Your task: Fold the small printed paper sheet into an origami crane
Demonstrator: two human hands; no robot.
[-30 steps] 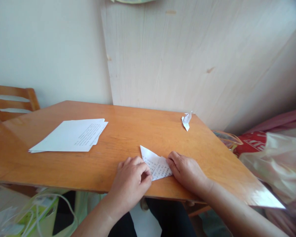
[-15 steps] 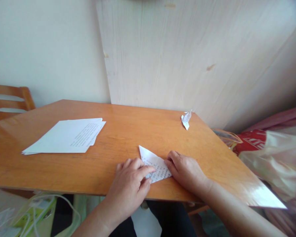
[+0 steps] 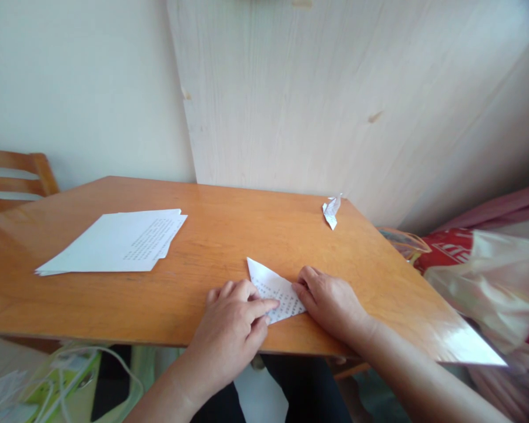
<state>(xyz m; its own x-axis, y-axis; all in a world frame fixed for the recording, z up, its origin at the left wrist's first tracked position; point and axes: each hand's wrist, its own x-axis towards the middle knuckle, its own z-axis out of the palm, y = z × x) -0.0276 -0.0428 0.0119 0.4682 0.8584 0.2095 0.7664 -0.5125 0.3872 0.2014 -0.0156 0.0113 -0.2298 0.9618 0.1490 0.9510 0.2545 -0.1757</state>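
I saw the white printed paper folded into a triangle (image 3: 277, 289) lying by the orange wooden desk's (image 3: 220, 235) near edge. The left hand (image 3: 233, 323), loosely curled, pressed its forefinger on it. The right hand's (image 3: 330, 302) bent fingertips pinned its right corner, grasping nothing.

The worktop (image 3: 203, 235) is orange-brown varnished wood, smooth and glossy, with a bright sheen at its right corner. At its near edge lies a folded paper triangle (image 3: 273, 285), thin, matt white and covered in fine print. The stack of sheets (image 3: 114, 241) on the worktop's left side is the same matt paper, as is the small folded paper figure (image 3: 331, 210) at its far edge. Behind the worktop stands a pale board (image 3: 312, 100) with faint wood grain and a matt face. To the right of the worktop, a plastic bag (image 3: 489, 282) looks thin, translucent and shiny.
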